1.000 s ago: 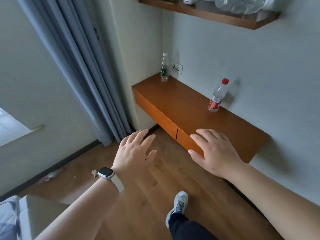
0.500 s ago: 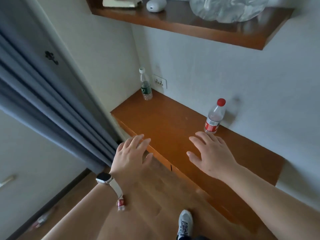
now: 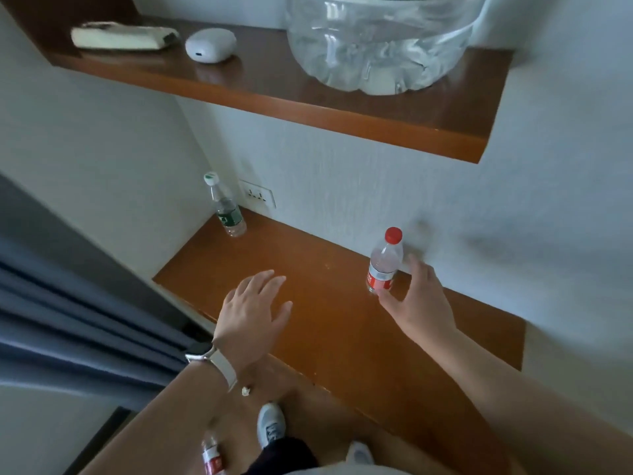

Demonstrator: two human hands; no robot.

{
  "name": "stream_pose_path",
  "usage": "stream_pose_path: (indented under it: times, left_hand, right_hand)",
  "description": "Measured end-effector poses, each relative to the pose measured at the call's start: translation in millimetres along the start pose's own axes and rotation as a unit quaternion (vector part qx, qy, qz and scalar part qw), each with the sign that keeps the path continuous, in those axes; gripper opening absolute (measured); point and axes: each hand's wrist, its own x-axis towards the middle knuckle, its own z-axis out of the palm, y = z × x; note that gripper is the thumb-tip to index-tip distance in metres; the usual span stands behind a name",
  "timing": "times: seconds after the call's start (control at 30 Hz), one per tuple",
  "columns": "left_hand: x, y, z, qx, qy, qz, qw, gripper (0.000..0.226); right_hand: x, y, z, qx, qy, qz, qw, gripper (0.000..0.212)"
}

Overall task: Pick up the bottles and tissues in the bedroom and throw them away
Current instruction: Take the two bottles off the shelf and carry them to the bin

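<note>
Fingers [image 3: 412, 265] of right hand [image 3: 422, 303] flank red-capped bottle [image 3: 384, 265], clasp unclear | left hand [image 3: 250, 313] fingers released, well apart

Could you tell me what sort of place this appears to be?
Probably a bedroom or hotel room: a wall-mounted wooden desk sits under a matching shelf, with grey-blue curtains alongside and a wall socket.

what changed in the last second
The right hand reached forward to the red-cap bottle, with its thumb and fingers now on either side of it; whether it grips yet is unclear. The left hand moved forward over the desk, open. That bottle and the green-label bottle stand where they were.
</note>
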Motion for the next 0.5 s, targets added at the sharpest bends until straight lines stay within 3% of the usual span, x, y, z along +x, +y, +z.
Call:
stream_pose_path:
  times: [0.1, 0.17, 0.3, 0.5]
  left_hand:
    - [26, -13, 5, -0.023, -0.012, 0.002, 1.000, 0.051]
    - [47, -27, 7, -0.041, -0.022, -0.001, 0.999, 0.051]
    - [88, -64, 7, -0.087, -0.031, 0.003, 0.996, 0.049]
    - [146, -129, 12, -0.168, -0.052, -0.032, 0.984, 0.043]
  right_hand:
    - [21, 0, 13, 0.076, 0.008, 0.056, 0.996, 0.080]
    - [37, 1, 20, 0.124, 0.011, 0.080, 0.989, 0.067]
    - [63, -7, 26, 0.151, 0.031, 0.094, 0.984, 0.053]
    - [78, -28, 47, 0.165, 0.004, 0.212, 0.963, 0.044]
